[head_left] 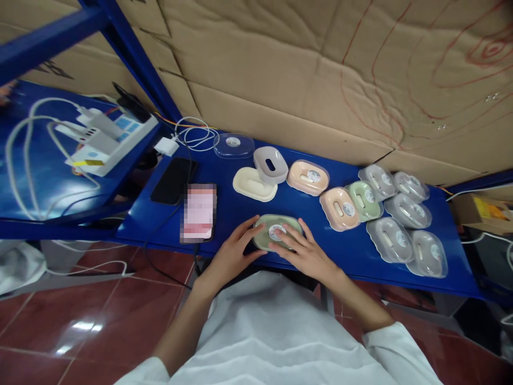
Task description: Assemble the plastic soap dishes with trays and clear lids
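A green soap dish (262,235) with a clear lid and a round white label lies at the front edge of the blue table, right before me. My left hand (236,248) grips its left end, thumb near the front side and fingers at the back. Across the lid and label spread the fingers of my right hand (302,248), with one finger at the right end. Behind the dish are a cream oval tray (252,184), a grey dish (272,164) with a slot resting partly on it, and a loose clear lid (234,145) with a label.
Lidded peach dishes (308,177), a green one (365,200) and several grey ones (389,239) stand to the right. Leftward lie a black phone (173,181), another phone (198,214) with a blurred screen, and a power strip (116,141) with white cables. Cardboard (272,80) walls the back.
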The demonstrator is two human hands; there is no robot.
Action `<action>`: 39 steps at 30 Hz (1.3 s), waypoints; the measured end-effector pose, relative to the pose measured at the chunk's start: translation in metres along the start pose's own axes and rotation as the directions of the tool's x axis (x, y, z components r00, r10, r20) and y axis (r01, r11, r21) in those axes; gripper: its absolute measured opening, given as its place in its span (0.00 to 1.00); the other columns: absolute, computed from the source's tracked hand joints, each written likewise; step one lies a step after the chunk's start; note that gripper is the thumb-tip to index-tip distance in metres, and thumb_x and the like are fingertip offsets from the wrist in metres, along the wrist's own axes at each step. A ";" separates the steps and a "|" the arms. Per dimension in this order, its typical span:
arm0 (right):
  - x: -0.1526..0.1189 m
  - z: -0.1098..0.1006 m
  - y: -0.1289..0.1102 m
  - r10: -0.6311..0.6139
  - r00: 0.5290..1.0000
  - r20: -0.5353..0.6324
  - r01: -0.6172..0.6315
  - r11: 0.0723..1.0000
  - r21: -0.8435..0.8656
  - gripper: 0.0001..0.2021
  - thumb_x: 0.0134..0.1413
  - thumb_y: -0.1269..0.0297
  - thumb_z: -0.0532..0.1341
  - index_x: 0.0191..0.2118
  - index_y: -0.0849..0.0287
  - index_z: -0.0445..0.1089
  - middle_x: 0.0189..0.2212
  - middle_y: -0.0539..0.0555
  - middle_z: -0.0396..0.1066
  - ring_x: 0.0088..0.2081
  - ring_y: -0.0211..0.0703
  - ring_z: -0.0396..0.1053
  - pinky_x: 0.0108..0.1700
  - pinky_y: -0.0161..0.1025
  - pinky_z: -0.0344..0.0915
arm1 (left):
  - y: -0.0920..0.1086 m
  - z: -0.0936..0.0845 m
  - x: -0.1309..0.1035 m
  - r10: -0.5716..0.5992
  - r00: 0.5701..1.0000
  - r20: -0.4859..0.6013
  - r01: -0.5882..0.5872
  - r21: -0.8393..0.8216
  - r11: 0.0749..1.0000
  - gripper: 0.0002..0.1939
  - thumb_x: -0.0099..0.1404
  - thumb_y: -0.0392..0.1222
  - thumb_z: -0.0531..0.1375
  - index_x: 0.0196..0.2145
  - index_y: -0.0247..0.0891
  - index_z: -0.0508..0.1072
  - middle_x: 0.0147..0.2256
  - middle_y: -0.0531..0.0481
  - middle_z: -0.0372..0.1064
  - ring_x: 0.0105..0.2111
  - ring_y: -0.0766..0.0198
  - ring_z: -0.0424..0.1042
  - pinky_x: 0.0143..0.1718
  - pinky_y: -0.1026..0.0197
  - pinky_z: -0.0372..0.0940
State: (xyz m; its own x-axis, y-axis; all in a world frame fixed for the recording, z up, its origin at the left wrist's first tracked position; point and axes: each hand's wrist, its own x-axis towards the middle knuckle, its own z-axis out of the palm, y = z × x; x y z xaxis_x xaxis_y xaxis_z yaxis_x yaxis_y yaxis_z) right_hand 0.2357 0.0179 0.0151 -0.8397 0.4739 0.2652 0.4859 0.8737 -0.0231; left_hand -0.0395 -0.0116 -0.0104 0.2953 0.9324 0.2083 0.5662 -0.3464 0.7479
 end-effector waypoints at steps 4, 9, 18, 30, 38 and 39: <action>0.004 -0.005 0.014 0.064 0.998 -0.016 -0.065 0.996 -0.056 0.27 0.73 0.72 0.58 0.72 0.48 0.64 0.72 0.54 0.64 0.73 0.50 0.59 0.79 0.63 0.42 | 0.003 0.000 0.002 -0.007 1.000 -0.012 0.007 0.051 0.999 0.35 0.75 0.49 0.63 0.74 0.53 0.55 0.75 0.41 0.52 0.73 0.49 0.61 0.69 0.44 0.67; 0.026 -0.008 0.038 0.425 0.900 -0.092 -0.434 0.889 -0.146 0.32 0.70 0.77 0.55 0.76 0.54 0.57 0.72 0.64 0.62 0.72 0.62 0.61 0.72 0.68 0.53 | 0.004 -0.003 0.022 0.022 0.982 -0.190 0.032 0.274 0.961 0.35 0.77 0.48 0.60 0.76 0.49 0.53 0.77 0.39 0.46 0.77 0.44 0.50 0.73 0.37 0.58; 0.066 0.013 0.054 0.496 0.863 -0.094 -0.503 0.859 -0.093 0.25 0.74 0.71 0.50 0.72 0.64 0.63 0.72 0.66 0.62 0.74 0.63 0.56 0.75 0.65 0.50 | 0.005 0.001 0.067 -0.085 0.984 -0.156 0.155 0.524 0.838 0.30 0.77 0.45 0.57 0.72 0.36 0.62 0.73 0.33 0.58 0.71 0.35 0.60 0.70 0.29 0.55; 0.149 0.022 0.076 0.375 0.927 0.030 -0.375 0.927 0.014 0.24 0.75 0.59 0.59 0.70 0.64 0.66 0.61 0.67 0.74 0.66 0.59 0.69 0.75 0.63 0.53 | 0.020 0.002 0.000 0.145 0.987 -0.074 -0.095 0.459 0.883 0.18 0.73 0.30 0.60 0.56 0.45 0.78 0.49 0.44 0.79 0.52 0.51 0.74 0.54 0.46 0.69; 0.064 -0.009 0.043 0.257 0.966 -0.024 -0.241 0.930 0.278 0.19 0.76 0.66 0.55 0.67 0.54 0.70 0.60 0.58 0.77 0.62 0.49 0.73 0.72 0.57 0.62 | 0.013 -0.001 -0.013 0.209 0.959 -0.193 -0.105 0.443 0.890 0.25 0.74 0.35 0.62 0.66 0.45 0.70 0.60 0.37 0.71 0.59 0.49 0.73 0.56 0.47 0.71; 0.052 -0.013 0.035 0.250 0.968 -0.026 -0.231 0.927 0.295 0.20 0.76 0.67 0.55 0.67 0.54 0.69 0.61 0.58 0.76 0.63 0.49 0.73 0.72 0.57 0.62 | 0.013 0.000 -0.011 0.213 0.953 -0.216 -0.094 0.457 0.884 0.26 0.74 0.36 0.63 0.67 0.46 0.69 0.63 0.35 0.68 0.62 0.46 0.71 0.58 0.44 0.70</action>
State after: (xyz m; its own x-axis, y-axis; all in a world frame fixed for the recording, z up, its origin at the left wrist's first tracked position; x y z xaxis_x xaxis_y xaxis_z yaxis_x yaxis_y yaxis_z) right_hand 0.2126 0.0713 0.0408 -0.6852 0.6740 0.2763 0.5729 0.7329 -0.3670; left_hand -0.0355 -0.0262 -0.0027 0.2359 0.8369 0.4939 0.8249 -0.4411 0.3535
